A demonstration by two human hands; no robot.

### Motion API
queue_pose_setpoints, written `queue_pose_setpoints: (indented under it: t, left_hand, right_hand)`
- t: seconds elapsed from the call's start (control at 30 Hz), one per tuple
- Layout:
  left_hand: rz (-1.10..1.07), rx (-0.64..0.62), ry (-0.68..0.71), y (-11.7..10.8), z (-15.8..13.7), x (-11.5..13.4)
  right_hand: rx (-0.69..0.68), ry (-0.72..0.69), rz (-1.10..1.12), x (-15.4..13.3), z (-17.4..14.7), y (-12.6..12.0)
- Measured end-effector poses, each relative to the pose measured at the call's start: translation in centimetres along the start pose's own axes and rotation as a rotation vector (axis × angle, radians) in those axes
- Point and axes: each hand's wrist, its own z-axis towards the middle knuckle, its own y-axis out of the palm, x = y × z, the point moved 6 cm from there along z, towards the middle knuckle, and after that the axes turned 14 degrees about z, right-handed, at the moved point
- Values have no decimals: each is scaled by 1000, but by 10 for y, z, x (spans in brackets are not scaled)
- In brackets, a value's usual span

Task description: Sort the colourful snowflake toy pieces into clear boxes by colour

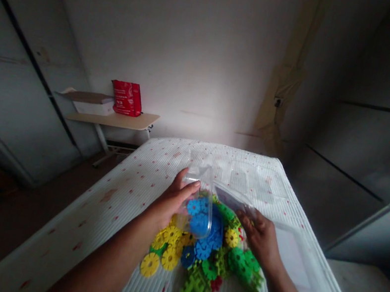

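Observation:
My left hand (172,200) grips a clear plastic container (198,173), tilted over the pile, with the thumb on its near side. Blue notched discs (199,223) show through its wall; whether they lie inside or behind it I cannot tell. My right hand (262,236) has its fingers curled on the edge of a clear flat plastic piece (233,196), perhaps a lid, just right of the container. Below both hands lies a heap of toy pieces: yellow notched discs (170,257), green discs (245,263), light green interlocking pieces (195,287) and a few red ones (216,284).
A white ribbed cover with red specks (107,216) spreads over the surface. More clear plastic containers (250,176) stand at its far side, and a clear tray or lid (292,256) lies right. Beyond, a small table (127,121) holds a red bag (127,99) and box (92,104).

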Motion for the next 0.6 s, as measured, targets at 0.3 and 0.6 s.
queue_pose_setpoints:
  t: [0.3, 0.6]
  left_hand:
    - [106, 125, -53, -19, -7, 0]
    - [-442, 19, -62, -43, -3, -45]
  right_hand:
    - [-69, -87, -123, -13, -3, 7]
    - [14, -129, -90, -33, -11, -29]
